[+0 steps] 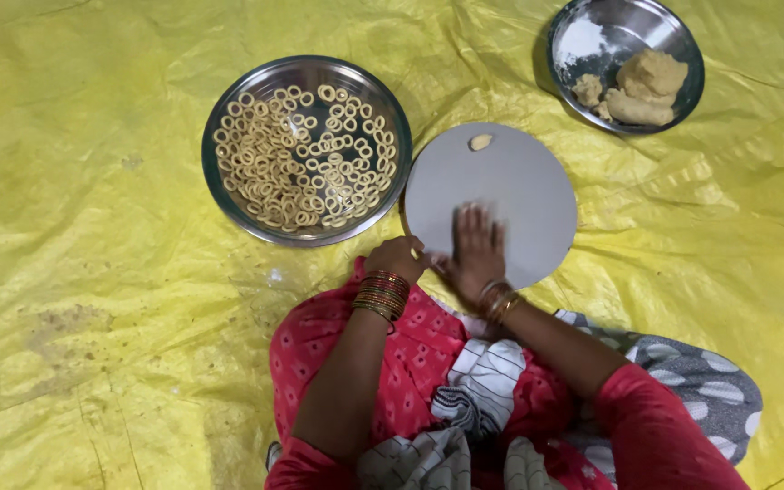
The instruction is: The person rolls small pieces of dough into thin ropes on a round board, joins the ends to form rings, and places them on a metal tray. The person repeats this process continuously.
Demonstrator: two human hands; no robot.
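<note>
Rolling dough, flat palm (477,249), round grey board (528,181)

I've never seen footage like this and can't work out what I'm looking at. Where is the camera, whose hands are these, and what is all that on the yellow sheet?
There is no machine here: a person sits on a yellow sheet, and the single picture comes from a camera worn on their head, looking down at their own two hands. The right hand lies flat, blurred, on a round grey board. The left hand rests at the board's near edge, fingers curled; what it holds, if anything, I cannot tell. A small dough piece sits at the board's far side. Left of the board stands a steel plate full of small dough rings. At top right, a steel bowl holds dough lumps and some white flour.
</note>
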